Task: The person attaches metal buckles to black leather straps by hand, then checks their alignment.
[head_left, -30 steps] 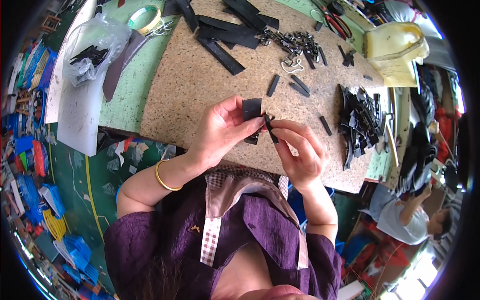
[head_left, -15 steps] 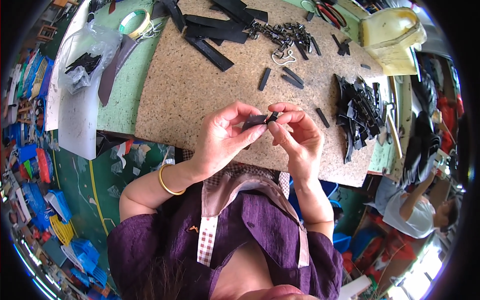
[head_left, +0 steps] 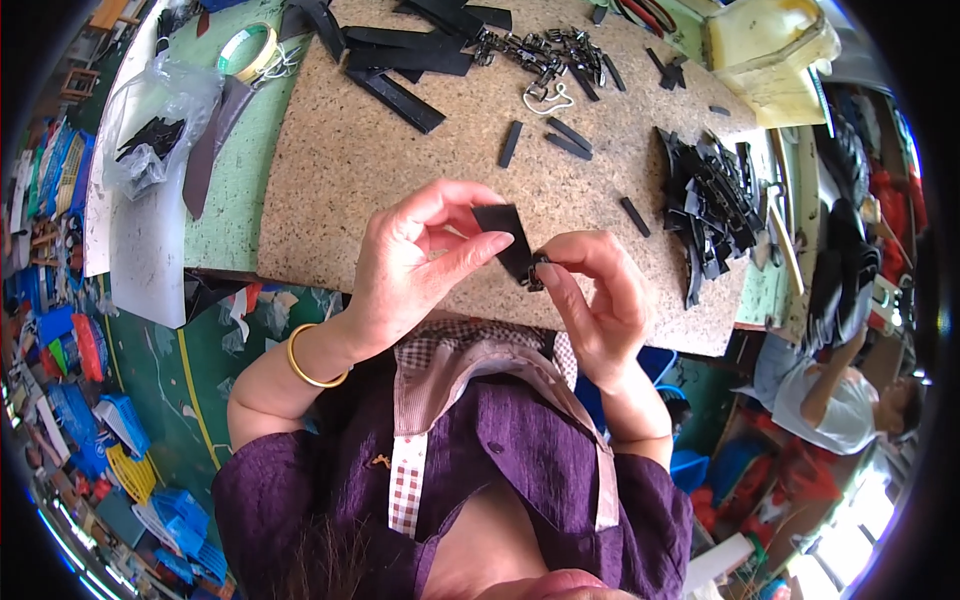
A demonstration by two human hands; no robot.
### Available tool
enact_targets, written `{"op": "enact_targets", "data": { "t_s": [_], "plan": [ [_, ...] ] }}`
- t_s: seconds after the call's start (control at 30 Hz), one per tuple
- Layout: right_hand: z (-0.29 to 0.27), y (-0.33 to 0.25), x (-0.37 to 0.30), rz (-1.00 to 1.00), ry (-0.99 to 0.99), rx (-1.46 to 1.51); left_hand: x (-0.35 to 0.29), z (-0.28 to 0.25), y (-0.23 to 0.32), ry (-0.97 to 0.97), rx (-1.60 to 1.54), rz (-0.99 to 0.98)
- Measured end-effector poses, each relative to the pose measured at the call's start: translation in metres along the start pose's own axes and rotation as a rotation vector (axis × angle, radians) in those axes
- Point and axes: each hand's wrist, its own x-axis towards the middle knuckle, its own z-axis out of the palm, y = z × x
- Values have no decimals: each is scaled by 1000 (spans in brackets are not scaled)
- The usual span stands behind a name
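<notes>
Above the near part of the speckled brown board (head_left: 340, 190), both my hands are on one small black piece. Thumb and fingers of my left hand (head_left: 405, 255) pinch a flat black strip (head_left: 508, 238) by its upper end. The strip slants down to a small dark metal buckle (head_left: 537, 282) at its lower end. My right hand (head_left: 605, 300) is closed on that buckle end, its thumb and forefinger partly hiding it. Beyond my hands, several narrow black strips (head_left: 568, 138) lie on the board.
Wide black strips (head_left: 410, 55) and a heap of metal buckles (head_left: 570, 55) lie at the far side. Black strap pieces (head_left: 708, 195) are piled at right, near a yellowish container (head_left: 770, 65). A tape roll (head_left: 248, 52) and plastic bag (head_left: 160, 125) lie left. Another person (head_left: 835, 410) is at far right.
My hands have moved slightly apart. The black strip has turned from nearly level to slanting, showing its broad face, and the buckle end now hangs lower, nearer me.
</notes>
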Motion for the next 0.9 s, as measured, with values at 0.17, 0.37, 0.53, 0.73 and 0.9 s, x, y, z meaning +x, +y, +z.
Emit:
{"op": "enact_targets", "data": {
  "t_s": [0.17,0.37,0.53,0.73,0.9],
  "plan": [
    [-6,-4,-4,332,-24,220,-1,0,3,-98,-227,-232],
    [-1,-6,-4,293,-38,183,-3,-3,8,-98,-347,-305],
    [-1,-6,-2,318,-41,187,-5,-6,7,-78,-317,-297],
    [0,-7,-1,298,-37,231,-8,-3,7,-94,-247,-246],
    [-2,-10,0,332,-59,171,-10,-2,6,-126,-50,-126]
  ]
}}
